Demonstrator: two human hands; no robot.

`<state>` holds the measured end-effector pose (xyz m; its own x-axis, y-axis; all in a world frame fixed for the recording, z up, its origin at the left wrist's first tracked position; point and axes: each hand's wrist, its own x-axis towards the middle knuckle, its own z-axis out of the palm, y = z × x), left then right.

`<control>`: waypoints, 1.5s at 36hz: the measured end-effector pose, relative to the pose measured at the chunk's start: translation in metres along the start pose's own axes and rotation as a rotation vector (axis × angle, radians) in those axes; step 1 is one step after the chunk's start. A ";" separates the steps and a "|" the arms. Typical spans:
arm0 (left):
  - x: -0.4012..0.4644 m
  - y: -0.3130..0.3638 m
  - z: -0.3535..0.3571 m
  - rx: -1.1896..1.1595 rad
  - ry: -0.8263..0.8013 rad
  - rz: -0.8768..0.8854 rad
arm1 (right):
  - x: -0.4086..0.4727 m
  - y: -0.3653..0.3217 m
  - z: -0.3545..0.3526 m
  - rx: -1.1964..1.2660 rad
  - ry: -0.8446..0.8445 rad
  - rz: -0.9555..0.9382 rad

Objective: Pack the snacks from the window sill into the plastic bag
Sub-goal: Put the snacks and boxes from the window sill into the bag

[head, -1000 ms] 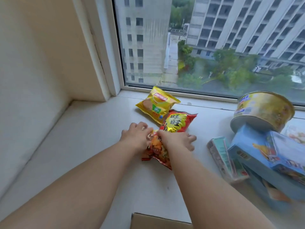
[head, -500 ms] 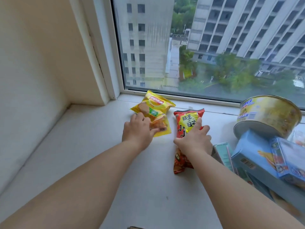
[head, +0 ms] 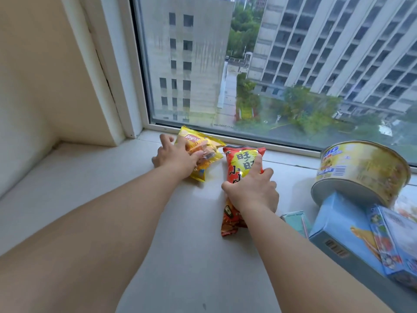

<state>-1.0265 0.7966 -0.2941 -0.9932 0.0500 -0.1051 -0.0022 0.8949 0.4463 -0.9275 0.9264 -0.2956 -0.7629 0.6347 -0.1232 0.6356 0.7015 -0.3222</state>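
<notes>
A yellow Lay's chip bag point(head: 212, 154) lies on the white window sill point(head: 79, 181) close to the glass. My left hand point(head: 174, 158) rests on it, holding a small orange snack packet point(head: 202, 152) against the bag with thumb and fingers. To its right lies a red snack bag with yellow characters point(head: 242, 162). My right hand point(head: 253, 190) grips that red bag around its middle, index finger stretched up along it. A second orange-red packet point(head: 230, 219) sticks out under my right wrist. No plastic bag is in view.
At the right, a yellow instant-noodle bowl point(head: 361, 172) lies tilted on top of a light blue box point(head: 347, 231) with a smaller printed box point(head: 392, 236) and a teal box point(head: 297, 220) beside it. The window frame and wall close off the left corner.
Both hands moved apart and toward the window. The left carried the small orange packet onto the yellow bag; the right slid the red bag upright and took hold of it.
</notes>
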 end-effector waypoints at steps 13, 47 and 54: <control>0.011 0.003 -0.005 -0.014 -0.095 -0.175 | -0.001 -0.001 0.000 0.018 -0.007 -0.015; -0.316 0.024 -0.224 -0.829 -0.285 -0.145 | -0.304 0.023 -0.233 0.524 -0.056 0.022; -0.408 0.024 -0.244 -0.789 -0.246 -0.020 | -0.382 0.066 -0.256 0.619 0.048 -0.015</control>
<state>-0.6498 0.6895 -0.0236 -0.9384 0.2153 -0.2705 -0.1919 0.3265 0.9255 -0.5637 0.8132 -0.0292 -0.7560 0.6500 -0.0769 0.4278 0.4017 -0.8097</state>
